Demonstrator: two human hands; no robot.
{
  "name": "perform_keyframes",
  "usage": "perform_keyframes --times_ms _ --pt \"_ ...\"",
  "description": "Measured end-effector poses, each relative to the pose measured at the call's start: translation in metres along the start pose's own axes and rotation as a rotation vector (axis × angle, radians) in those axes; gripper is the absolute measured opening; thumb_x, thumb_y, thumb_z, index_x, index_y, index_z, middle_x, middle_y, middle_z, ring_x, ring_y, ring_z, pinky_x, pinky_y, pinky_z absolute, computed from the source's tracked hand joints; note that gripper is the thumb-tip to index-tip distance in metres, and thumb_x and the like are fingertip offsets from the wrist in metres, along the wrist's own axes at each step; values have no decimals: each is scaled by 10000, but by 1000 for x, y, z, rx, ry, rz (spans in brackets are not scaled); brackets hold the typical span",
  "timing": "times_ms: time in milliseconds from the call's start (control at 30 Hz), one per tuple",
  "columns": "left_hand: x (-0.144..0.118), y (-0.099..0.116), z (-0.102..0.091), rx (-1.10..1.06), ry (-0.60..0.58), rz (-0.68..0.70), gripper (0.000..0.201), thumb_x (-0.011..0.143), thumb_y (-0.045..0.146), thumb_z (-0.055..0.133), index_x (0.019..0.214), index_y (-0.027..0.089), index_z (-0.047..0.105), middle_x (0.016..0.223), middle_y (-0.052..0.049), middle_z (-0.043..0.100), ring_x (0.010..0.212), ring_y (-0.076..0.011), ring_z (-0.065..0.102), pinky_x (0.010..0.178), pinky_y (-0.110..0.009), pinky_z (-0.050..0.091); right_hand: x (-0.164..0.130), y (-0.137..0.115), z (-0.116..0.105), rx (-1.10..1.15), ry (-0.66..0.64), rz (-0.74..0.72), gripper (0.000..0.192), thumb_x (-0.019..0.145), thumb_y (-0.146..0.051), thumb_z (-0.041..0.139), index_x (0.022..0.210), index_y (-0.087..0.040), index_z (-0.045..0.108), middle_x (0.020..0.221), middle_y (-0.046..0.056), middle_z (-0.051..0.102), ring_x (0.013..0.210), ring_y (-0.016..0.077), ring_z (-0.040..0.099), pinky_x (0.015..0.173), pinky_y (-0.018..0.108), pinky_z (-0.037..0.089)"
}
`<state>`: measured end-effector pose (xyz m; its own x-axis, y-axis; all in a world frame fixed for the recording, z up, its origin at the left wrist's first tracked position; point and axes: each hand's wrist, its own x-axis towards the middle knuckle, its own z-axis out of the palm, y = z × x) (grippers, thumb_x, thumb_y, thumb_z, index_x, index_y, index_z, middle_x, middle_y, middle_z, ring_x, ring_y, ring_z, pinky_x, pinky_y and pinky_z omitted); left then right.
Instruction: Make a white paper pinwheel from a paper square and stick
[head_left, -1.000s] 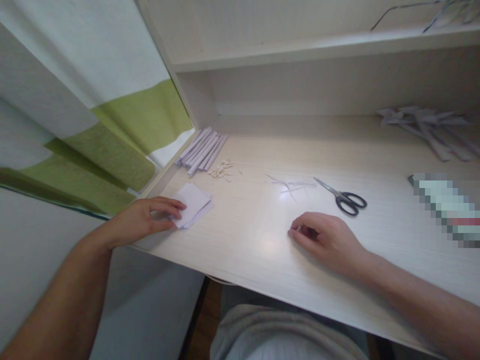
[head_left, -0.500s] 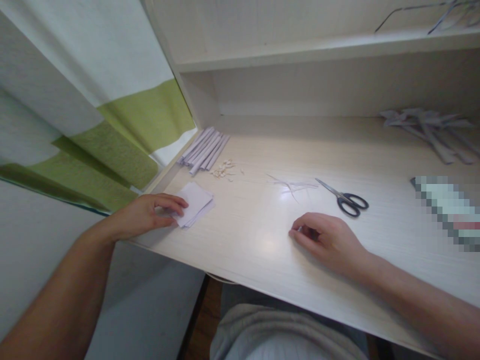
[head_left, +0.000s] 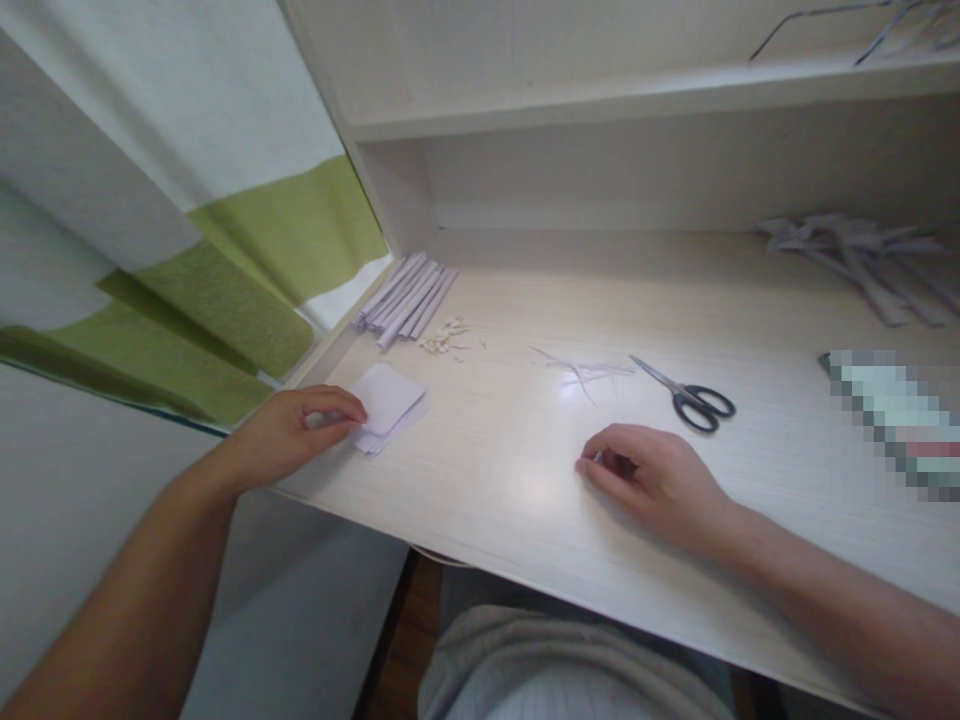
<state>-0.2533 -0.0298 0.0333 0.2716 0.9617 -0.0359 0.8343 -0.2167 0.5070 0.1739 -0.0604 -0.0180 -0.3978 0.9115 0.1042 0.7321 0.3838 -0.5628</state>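
At the desk's left side, my left hand [head_left: 289, 432] pinches the near-left edge of the top paper sheet [head_left: 391, 392], thumb and fingers meeting at that edge. Beneath it lie more white sheets in a small, slightly fanned stack. My right hand [head_left: 649, 470] rests on the desk with curled fingers, thumb and forefinger tips together; whatever may be between them is too small to make out. Beyond this hand are scissors [head_left: 686, 393] with black handles, their blades pointing away to the left. Thin paper strips [head_left: 589, 372] lie beside the blade tips.
Rolled paper tubes [head_left: 409, 300] are piled at the back left, with small pale scraps [head_left: 448, 338] by them. Folded paper pieces [head_left: 847, 250] lie at the back right. A pixelated flat object [head_left: 900, 420] is at the right. A shelf [head_left: 600, 110] overhangs the desk; a curtain [head_left: 292, 230] hangs left.
My left hand has drawn its thumb and fingers together on the edge of the top sheet, whose near corner looks slightly shifted. My right hand stays in place.
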Motion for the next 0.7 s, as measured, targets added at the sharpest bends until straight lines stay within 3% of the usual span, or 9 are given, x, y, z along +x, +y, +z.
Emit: perform_keyframes --times_ms 233,333,467,567,633,700 --pt "-1 25 7 16 338 -5 179 870 423 663 856 268 752 935 -14 732 892 -228 666 661 -298 499 -1 1 1 11 8 -1 148 892 -247 599 823 -215 726 735 31 712 650 176 616 609 285 441" --pt "1 39 13 -39 650 41 99 849 352 718 854 263 762 817 10 671 791 -186 624 712 -320 500 -1 2 2 15 9 1 142 890 -252 606 833 -214 729 713 26 697 641 175 604 612 290 445" --pt "-1 71 33 -277 998 33 104 844 293 739 944 309 764 885 42 716 790 -173 642 763 -352 530 -1 0 2 74 3 43 138 894 -251 612 824 -208 724 715 28 684 645 171 601 606 295 444" --pt "0 106 58 -377 941 240 211 844 180 738 973 343 770 895 32 738 797 -179 663 760 -360 546 -2 -4 -4 351 42 116 153 935 -325 625 1026 -225 696 725 8 657 628 157 590 578 283 455" --pt "3 128 74 -437 793 460 260 837 142 726 1001 339 773 863 8 731 788 -190 664 730 -364 549 -4 -8 -12 617 119 114 381 934 -348 658 1293 -264 563 873 17 688 708 162 632 616 282 508" --pt "10 147 88 -510 659 564 281 843 131 710 1034 328 769 862 -19 724 799 -205 674 737 -380 555 -7 -11 -24 736 195 49 648 876 -303 742 1443 -319 429 1057 41 693 748 155 645 677 298 549"
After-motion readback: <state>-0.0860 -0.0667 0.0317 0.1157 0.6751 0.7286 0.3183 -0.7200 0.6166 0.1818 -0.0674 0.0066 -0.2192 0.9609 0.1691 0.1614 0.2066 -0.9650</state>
